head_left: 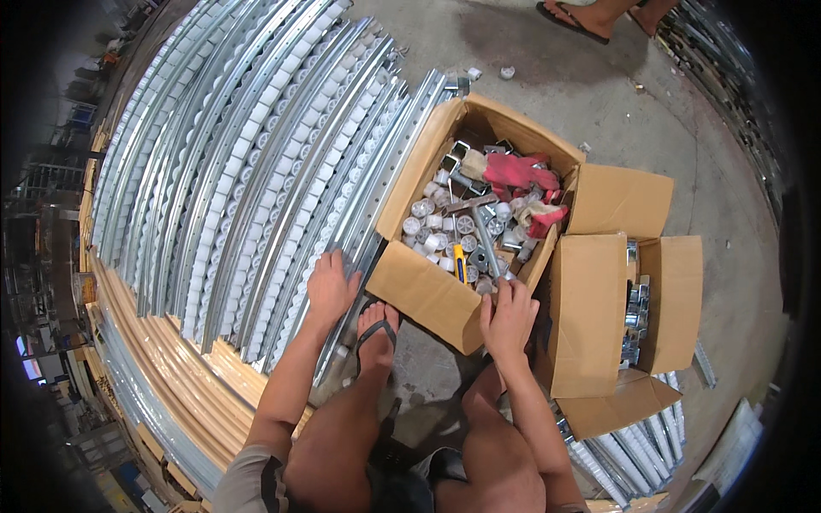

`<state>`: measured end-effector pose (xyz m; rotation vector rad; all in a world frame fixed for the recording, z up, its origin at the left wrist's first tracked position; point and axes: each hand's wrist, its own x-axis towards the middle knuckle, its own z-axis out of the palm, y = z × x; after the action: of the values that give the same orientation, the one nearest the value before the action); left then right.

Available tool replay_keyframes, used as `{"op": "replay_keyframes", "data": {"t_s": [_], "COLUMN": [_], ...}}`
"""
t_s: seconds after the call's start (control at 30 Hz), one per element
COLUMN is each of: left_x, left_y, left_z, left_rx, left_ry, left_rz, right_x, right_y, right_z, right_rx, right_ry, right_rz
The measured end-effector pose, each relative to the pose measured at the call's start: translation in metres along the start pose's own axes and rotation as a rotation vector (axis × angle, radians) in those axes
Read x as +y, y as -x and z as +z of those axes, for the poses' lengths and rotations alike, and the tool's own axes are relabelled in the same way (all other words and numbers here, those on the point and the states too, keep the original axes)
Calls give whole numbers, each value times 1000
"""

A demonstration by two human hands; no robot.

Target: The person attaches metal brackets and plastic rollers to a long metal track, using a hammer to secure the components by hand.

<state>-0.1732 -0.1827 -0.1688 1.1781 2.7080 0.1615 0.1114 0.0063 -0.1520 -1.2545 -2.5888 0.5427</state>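
Left hand: I am laying my left hand [332, 286] flat, fingers spread wide, on the near end of a long galvanised steel roller track with white plastic wheels [355, 256]; it is holding nothing.
Right hand: I am reaching my right hand [510, 318] over the near rim of the open brown cardboard box [419, 286], fingers loosely curled among the parts; whether they are closing on a piece I cannot tell.
Box contents: small white plastic wheels [432, 224], grey metal brackets, a steel hammer [481, 224] and a crumpled red cloth glove [517, 173] are lying mixed together.
Key relation: the box is sitting just ahead of my right hand, right of my sandalled foot [375, 333]; the right hand is nearer to it. The track is running away from my left hand, up and to the right along the box's left wall, its long axis pointing away from me.
Track stock: more roller tracks [231, 154] are lying side by side to my left.
Second box: another open cardboard carton [599, 316] is standing to the right, holding grey metal clips [634, 316].
Hidden: my right fingertips are being lost among the parts; the tracks' far ends are cut off; another person's sandalled feet [590, 17] are showing only partly at the top edge.
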Motion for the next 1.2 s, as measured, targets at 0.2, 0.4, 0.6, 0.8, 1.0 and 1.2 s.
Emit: {"op": "replay_keyframes", "data": {"t_s": [0.2, 0.4, 0.6, 0.8, 1.0, 1.2], "left_x": [-14, -23, -64, -114, -99, -103], "left_y": [2, 3, 24, 42, 58, 64], "left_z": [16, -20, -22, -14, -34, -61], "left_rx": [34, -159, -305, -445, -712, -765], "left_ry": [-3, 256, 917, 1130, 1481, 1311], "left_rz": [12, -186, -387, -288, -370, -345], "right_x": [-3, -1, 0, -9, -3, -6], "right_y": [-3, -4, -3, -7, -3, -5], "right_z": [5, 2, 5, 3, 2, -3], "right_rx": [3, 11, 17, 29, 29, 30], "right_ry": [19, 42, 39, 8, 36, -53], "right_rz": [22, 18, 22, 8, 15, 45]}}
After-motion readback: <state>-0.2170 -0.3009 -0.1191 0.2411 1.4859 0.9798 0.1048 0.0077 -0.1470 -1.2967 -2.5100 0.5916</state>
